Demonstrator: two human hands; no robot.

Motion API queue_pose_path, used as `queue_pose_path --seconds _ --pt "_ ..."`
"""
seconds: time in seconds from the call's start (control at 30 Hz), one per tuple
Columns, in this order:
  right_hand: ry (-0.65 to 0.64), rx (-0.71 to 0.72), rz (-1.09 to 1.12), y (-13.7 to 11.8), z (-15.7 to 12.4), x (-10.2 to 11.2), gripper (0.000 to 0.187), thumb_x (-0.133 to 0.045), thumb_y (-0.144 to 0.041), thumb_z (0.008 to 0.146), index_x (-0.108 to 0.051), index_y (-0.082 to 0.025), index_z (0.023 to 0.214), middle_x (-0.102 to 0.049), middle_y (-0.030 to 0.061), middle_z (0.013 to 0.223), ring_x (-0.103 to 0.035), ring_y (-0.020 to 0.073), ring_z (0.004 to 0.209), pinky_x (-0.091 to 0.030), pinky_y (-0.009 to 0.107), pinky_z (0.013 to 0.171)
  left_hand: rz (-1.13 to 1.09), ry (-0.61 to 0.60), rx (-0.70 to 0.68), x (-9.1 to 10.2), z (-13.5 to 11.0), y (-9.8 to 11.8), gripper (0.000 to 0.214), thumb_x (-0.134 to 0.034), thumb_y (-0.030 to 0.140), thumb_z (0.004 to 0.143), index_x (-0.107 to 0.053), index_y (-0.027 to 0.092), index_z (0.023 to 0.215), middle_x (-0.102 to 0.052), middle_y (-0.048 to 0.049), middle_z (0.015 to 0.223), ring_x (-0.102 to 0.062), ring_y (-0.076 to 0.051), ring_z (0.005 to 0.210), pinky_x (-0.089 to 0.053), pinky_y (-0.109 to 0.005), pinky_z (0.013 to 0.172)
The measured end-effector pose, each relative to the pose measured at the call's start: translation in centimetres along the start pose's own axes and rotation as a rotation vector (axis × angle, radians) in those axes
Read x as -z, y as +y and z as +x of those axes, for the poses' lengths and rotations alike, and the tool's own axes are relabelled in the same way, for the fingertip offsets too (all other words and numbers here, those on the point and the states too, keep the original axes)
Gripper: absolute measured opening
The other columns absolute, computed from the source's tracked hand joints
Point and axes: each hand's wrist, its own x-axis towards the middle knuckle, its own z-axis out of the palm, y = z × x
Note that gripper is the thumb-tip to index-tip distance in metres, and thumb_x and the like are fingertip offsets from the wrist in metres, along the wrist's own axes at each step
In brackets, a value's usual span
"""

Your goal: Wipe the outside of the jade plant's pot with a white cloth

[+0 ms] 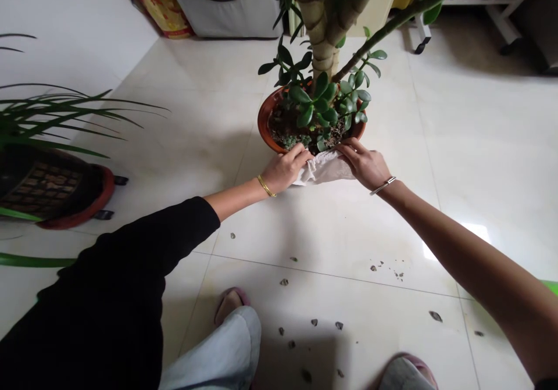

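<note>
The left hand [285, 169] and right hand [364, 164] each pinch one end of a crumpled white cloth [323, 168], its long axis running crosswise between them, pressed against the near side of a terracotta pot [267, 120] holding a jade plant [316, 102]

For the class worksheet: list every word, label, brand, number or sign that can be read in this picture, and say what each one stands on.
No readable text anywhere.
Red-and-gold patterned item: markings too blurred to read.
Dark plant pot at left: block pattern, no legible characters.
</note>
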Motion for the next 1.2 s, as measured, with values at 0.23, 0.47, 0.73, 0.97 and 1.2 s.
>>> queue_pose_path --seconds 0.23,0.47,0.73,0.97,1.2 --pt "0.062 -0.105 0.096 -5.3 0.5 -1.5 0.042 -0.035 -0.026 0.111 -0.067 -0.017 0.136 -0.069 0.0159 0.134 -0.071 0.0196 0.089 -0.051 0.029 0.062 -0.097 0.099 0.058 0.5 -2.2 -1.2 0.027 -0.049 0.015 0.105 -0.069 0.019 0.123 -0.073 -0.0073 0.115 -0.075 -0.016 0.101 -0.062 -0.026 0.081" --pt "0.051 -0.083 0.109 -7.0 1.2 -2.2 0.042 -0.036 -0.020 0.108 -0.066 -0.020 0.138 -0.069 0.0138 0.134 -0.068 0.0185 0.083 -0.049 0.030 0.060 -0.119 0.093 0.099 -0.7 -0.7 0.3 0.027 -0.050 0.012 0.102 -0.068 0.018 0.121 -0.071 -0.0087 0.114 -0.075 -0.019 0.104 -0.062 -0.029 0.090" --pt "-0.010 0.027 -0.081 0.0 0.7 -0.1 0.043 -0.039 -0.037 0.111 -0.065 -0.025 0.143 -0.069 0.0139 0.142 -0.070 0.0192 0.078 -0.046 0.033 0.059 -0.055 0.023 0.093 -0.3 -0.7 -0.4 0.025 -0.054 0.011 0.101 -0.069 0.019 0.118 -0.071 -0.0070 0.109 -0.075 -0.017 0.090 -0.060 -0.026 0.073" --pt "0.082 -0.106 0.107 -3.0 0.3 -1.2 0.042 -0.037 -0.030 0.110 -0.064 -0.018 0.141 -0.068 0.0173 0.140 -0.072 0.0217 0.091 -0.054 0.033 0.065 -0.152 0.090 0.097 -0.6 -1.0 0.6 0.030 -0.052 0.009 0.102 -0.067 0.019 0.126 -0.071 -0.0068 0.118 -0.074 -0.016 0.107 -0.062 -0.027 0.090" --pt "0.036 -0.056 0.168 -6.0 0.1 -1.6 0.049 -0.037 -0.015 0.106 -0.058 -0.022 0.150 -0.065 0.0128 0.147 -0.073 0.0205 0.102 -0.056 0.029 0.069 -0.161 0.092 0.086 -0.5 -0.9 0.5 0.032 -0.052 0.009 0.102 -0.068 0.020 0.128 -0.072 -0.0067 0.118 -0.075 -0.016 0.105 -0.062 -0.026 0.090"
